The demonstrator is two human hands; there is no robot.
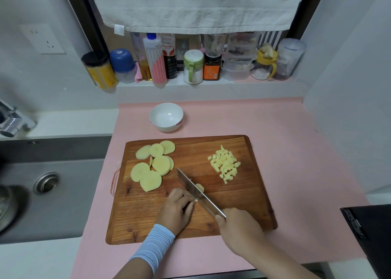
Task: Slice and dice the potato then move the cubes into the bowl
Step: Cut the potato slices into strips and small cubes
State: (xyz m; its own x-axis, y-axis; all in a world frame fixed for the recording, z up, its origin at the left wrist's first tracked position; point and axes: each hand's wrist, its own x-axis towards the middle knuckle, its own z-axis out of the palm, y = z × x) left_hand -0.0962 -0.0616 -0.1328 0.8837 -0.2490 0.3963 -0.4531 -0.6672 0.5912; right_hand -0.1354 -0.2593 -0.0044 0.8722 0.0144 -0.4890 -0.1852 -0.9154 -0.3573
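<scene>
Right hand [237, 228] grips the steel cleaver [198, 194]; its blade runs diagonally away to the far left. Left hand [177, 209], fingers curled, pins a pale yellow potato piece [200, 187] against the blade's left face, so the knuckles are the risk. Diced potato cubes [225, 163] sit far right on the brown wooden board [232, 204], uncut round slices [153, 165] far left. The white bowl [167, 127] is empty, beyond on the pink desk [285, 141].

Labels on sauce bottle [168, 46], orange jar [212, 71] blurred; nothing legible.
</scene>
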